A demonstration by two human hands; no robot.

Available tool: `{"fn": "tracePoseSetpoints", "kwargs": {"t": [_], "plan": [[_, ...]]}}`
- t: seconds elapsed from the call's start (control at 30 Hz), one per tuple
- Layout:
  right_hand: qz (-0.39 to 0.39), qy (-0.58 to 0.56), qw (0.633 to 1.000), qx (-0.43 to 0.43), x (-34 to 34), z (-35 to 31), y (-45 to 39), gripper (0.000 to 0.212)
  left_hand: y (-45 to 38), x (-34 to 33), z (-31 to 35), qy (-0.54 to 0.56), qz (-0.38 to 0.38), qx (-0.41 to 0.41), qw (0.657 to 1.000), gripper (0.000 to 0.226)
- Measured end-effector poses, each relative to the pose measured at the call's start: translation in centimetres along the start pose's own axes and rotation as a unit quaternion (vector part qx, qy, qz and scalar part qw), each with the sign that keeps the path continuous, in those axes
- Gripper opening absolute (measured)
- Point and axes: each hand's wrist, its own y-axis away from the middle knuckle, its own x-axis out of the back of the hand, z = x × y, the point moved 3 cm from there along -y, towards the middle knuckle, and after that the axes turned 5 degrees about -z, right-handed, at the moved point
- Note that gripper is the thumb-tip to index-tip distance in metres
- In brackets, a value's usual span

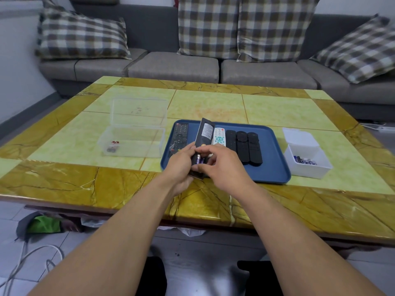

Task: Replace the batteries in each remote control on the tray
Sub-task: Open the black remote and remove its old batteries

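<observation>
Over the near left corner of the blue tray, my left hand grips a black remote held back side up, its labelled end tilted away. Its battery bay is open and a purple battery lies in it. The fingertips of my right hand pinch that battery at the bay. On the tray lie a black button remote at the left, a white remote, and three slim black remotes side by side.
A clear lidded box with a few used batteries stands left of the tray. A white box holding several fresh batteries stands at the right. Behind the tiled table is a grey sofa with checked cushions. Cables lie on the floor.
</observation>
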Motion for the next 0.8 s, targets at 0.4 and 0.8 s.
{"fn": "tracePoseSetpoints", "kwargs": {"t": [0.4,0.8], "plan": [[0.025,-0.103,0.990,-0.098,-1.3,0.6,0.1,0.028,0.4,-0.4,-0.1,-0.027,-0.020,-0.010,0.999,0.031],[0.008,-0.209,0.967,-0.144,-0.3,1.1,0.0,0.033,0.3,-0.5,0.3,-0.076,-0.054,-0.034,0.995,0.035]]}}
